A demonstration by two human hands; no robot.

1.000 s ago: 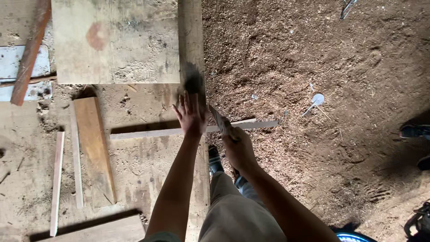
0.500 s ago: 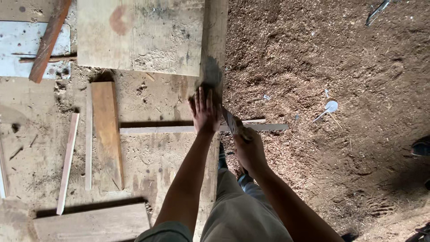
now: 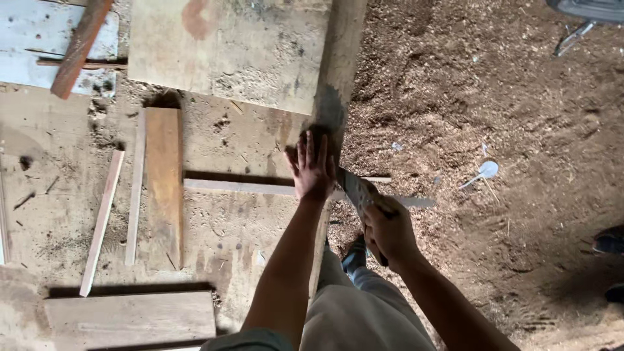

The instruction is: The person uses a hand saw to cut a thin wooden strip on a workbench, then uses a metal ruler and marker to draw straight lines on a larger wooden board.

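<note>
— Where are the hands?

— The left hand (image 3: 312, 170) lies flat, fingers spread, pressing down on a thin wooden strip (image 3: 240, 187) at the edge of the tabletop (image 3: 247, 221). Its grip is fully open: palm on the wood, nothing clasped.

— And the right?

— The right hand (image 3: 389, 229) has its grip closed tight around the handle of a hand saw (image 3: 359, 192). The blade slants up and to the left from the fist and meets the strip just beside the left hand's wrist.

— How does the strip lie?

— Crosswise. It runs from the dusty tabletop out over the edge, and its far end (image 3: 409, 201) sticks out above the sawdust-covered floor (image 3: 494, 97). The saw crosses it right where it leaves the edge.

— What else is on the surface?

— A broad plywood sheet (image 3: 227, 52) at the top, with a reddish stain. A long plank (image 3: 341, 58) runs along the edge beside it, its near end dark, and the left fingertips touch that dark patch. Further left, a short brown board (image 3: 162, 182) lies lengthwise with two thin slats (image 3: 101, 221) beside it, well apart from the hands. A reddish batten (image 3: 79, 45) leans across a pale blue panel (image 3: 32, 45) in the corner, and another board (image 3: 130, 318) lies near the bottom.

— Anything on the floor?

— A small white spoon-like object (image 3: 484, 172) lies in the sawdust, to the right of the strip's end. The person's legs in light trousers (image 3: 364, 312) stand below the hands, with one shoe (image 3: 354, 255) showing.
</note>
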